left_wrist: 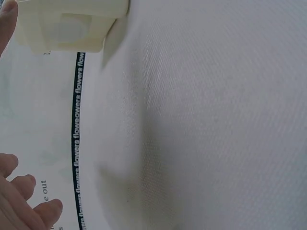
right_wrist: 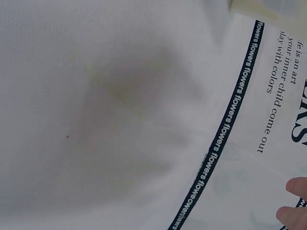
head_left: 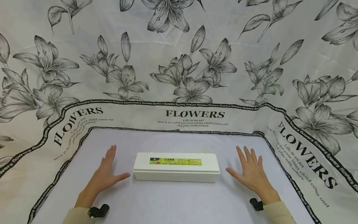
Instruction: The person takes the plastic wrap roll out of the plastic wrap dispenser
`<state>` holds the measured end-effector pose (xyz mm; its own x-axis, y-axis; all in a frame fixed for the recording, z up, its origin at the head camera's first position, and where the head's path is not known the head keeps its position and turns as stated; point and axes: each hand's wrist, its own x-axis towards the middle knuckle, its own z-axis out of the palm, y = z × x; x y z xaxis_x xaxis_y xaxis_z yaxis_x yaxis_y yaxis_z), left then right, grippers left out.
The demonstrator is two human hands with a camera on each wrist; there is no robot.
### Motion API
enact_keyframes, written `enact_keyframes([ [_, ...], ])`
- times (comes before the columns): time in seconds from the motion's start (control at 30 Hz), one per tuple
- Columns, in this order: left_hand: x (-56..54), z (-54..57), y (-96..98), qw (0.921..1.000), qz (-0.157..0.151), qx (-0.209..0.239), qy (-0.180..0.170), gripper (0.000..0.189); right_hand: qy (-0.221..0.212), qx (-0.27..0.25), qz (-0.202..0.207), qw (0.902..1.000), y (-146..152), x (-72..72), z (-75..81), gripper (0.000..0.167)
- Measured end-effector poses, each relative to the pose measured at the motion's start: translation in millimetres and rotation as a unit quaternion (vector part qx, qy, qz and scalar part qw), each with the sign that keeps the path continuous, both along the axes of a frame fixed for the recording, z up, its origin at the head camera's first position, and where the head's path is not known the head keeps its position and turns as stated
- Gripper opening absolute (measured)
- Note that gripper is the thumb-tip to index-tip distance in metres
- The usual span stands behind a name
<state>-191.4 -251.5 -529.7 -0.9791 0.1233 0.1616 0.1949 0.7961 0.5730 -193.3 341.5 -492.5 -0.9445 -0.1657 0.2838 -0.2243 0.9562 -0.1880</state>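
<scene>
A long white lidded box with a yellow-green printed label lies across the middle of the white surface. To its left, my left hand has its fingers straight and its thumb pointing at the box's end, with a gap between. On the other side my right hand spreads its fingers, also apart from the box. Nothing is in either hand. The left wrist view catches one end of the box and some left fingertips. In the right wrist view only a corner of the box and two fingertips appear.
The white cloth has a black-edged border printed with "FLOWERS" lettering. Behind it rises a sheet with lily drawings. Small black devices sit at both wrists, by beige sleeves.
</scene>
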Motion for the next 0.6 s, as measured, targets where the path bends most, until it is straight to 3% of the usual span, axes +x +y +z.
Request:
enact_keyframes([
  [0.6,1.7,-0.1,13.6,0.9984,0.012,0.054,-0.014,0.132,0.017,-0.053,0.012,0.9984,-20,-5.5,2.9,0.102],
])
